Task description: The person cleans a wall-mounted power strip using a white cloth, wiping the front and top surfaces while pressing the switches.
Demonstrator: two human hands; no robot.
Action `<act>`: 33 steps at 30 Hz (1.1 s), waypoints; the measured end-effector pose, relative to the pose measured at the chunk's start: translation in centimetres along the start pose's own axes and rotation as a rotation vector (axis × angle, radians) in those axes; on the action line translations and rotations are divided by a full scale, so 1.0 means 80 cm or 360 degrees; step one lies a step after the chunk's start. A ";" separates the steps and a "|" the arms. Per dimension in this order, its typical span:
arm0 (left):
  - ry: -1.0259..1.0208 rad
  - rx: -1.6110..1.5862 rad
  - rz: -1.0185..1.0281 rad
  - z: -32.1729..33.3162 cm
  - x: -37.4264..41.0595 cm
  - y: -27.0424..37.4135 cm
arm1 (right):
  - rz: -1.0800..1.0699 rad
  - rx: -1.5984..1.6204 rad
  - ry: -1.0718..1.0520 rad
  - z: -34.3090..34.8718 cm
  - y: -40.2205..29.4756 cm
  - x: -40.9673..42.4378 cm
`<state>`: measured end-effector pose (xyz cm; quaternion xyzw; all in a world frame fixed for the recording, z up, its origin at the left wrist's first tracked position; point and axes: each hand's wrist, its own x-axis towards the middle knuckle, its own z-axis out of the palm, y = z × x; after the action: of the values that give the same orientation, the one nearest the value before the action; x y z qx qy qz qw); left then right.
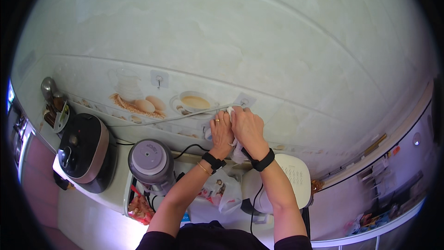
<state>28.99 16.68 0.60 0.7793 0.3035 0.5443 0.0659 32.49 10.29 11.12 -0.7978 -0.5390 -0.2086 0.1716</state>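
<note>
My right hand (249,128) is closed around a crumpled white cloth (238,154), up against the tiled wall just below a clear adhesive hook (244,102). Close beside it is my left hand (221,132), its fingers bent over and pointing up; what lies under them is hidden. A thin pale cable (166,121) runs along the wall from the left and meets both hands near the hook. Part of the cloth shows between the hands, and the rest hangs below them.
Below stand a dark pressure cooker (83,152), a grey-lidded appliance (151,161) and a white rice cooker (293,180). Between them lie a plastic bag (229,194) and a red bag of ginger (140,210). A utensil holder (60,119) is at left; another hook (159,79) is on the wall.
</note>
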 end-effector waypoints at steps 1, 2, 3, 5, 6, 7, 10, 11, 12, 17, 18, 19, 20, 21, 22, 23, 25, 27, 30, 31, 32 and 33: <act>0.0001 -0.0015 0.0016 -0.004 0.001 0.001 | 0.0021 -0.0021 -0.0012 0.001 0.000 0.000; -0.0005 -0.0004 0.0013 -0.001 -0.002 0.001 | 0.0031 0.0082 0.0037 0.001 0.004 -0.007; 0.0004 0.0024 0.0013 0.000 -0.002 -0.004 | 0.0024 0.0199 0.0096 -0.001 0.006 -0.014; 0.0006 0.0008 0.0014 -0.005 0.004 -0.006 | 0.0035 0.0334 0.0176 -0.004 0.016 -0.031; -0.0011 -0.0044 0.0018 -0.012 0.006 0.001 | 0.0064 0.0349 0.0193 -0.003 0.026 -0.045; -0.0028 -0.0089 0.0016 -0.017 0.006 0.004 | 0.0087 0.0369 0.0206 -0.002 0.033 -0.057; -0.0105 -0.0077 0.0037 -0.021 0.006 0.006 | 0.0300 0.0378 0.0252 0.014 0.062 -0.076; -0.0126 -0.0082 0.0042 -0.022 0.006 0.007 | 0.0368 0.0360 0.0267 0.017 0.071 -0.081; -0.0139 -0.0066 0.0040 -0.021 0.005 0.006 | 0.0437 0.0348 0.0214 0.017 0.075 -0.083; -0.0170 -0.0038 0.0083 -0.023 0.004 0.001 | 0.0436 0.0661 0.0533 0.023 0.060 -0.090; -0.0187 -0.0012 0.0090 -0.026 0.004 -0.003 | 0.0400 0.0759 0.0622 0.020 0.048 -0.085; -0.0207 -0.0001 0.0096 -0.026 0.003 -0.003 | 0.0377 0.0746 0.0563 0.017 0.039 -0.081; -0.0227 0.0011 0.0103 -0.026 0.003 -0.003 | 0.0353 0.0735 0.0505 0.015 0.030 -0.075; -0.0227 0.0002 0.0095 -0.026 0.003 -0.002 | 0.0325 0.0722 0.0446 0.014 0.028 -0.071; -0.0227 -0.0006 0.0087 -0.027 0.004 -0.002 | 0.0327 0.0741 0.0485 0.016 0.031 -0.069; -0.0226 -0.0011 0.0079 -0.027 0.005 -0.002 | 0.0369 0.0768 0.0480 0.017 0.032 -0.068; -0.0232 -0.0010 0.0080 -0.027 0.004 -0.002 | 0.0433 0.0815 0.0456 0.018 0.033 -0.068; -0.0240 -0.0011 0.0084 -0.028 0.006 0.000 | 0.0559 0.0818 0.0615 0.039 0.039 -0.070; -0.0284 -0.0027 0.0089 -0.032 0.010 0.004 | 0.0489 0.0865 0.0761 0.055 0.045 -0.080; -0.0316 -0.0036 0.0085 -0.036 0.011 0.005 | 0.0418 0.0889 0.0794 0.055 0.045 -0.081; -0.0349 -0.0045 0.0081 -0.038 0.012 0.004 | 0.0329 0.0905 0.0802 0.055 0.042 -0.082; -0.0333 -0.0073 0.0106 -0.038 0.011 0.000 | 0.0242 0.0919 0.0812 0.048 0.032 -0.082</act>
<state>26.51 16.43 2.50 0.8398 0.2563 0.4687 0.0968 33.28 6.10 4.35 -0.6769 -0.4548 -0.2268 0.5324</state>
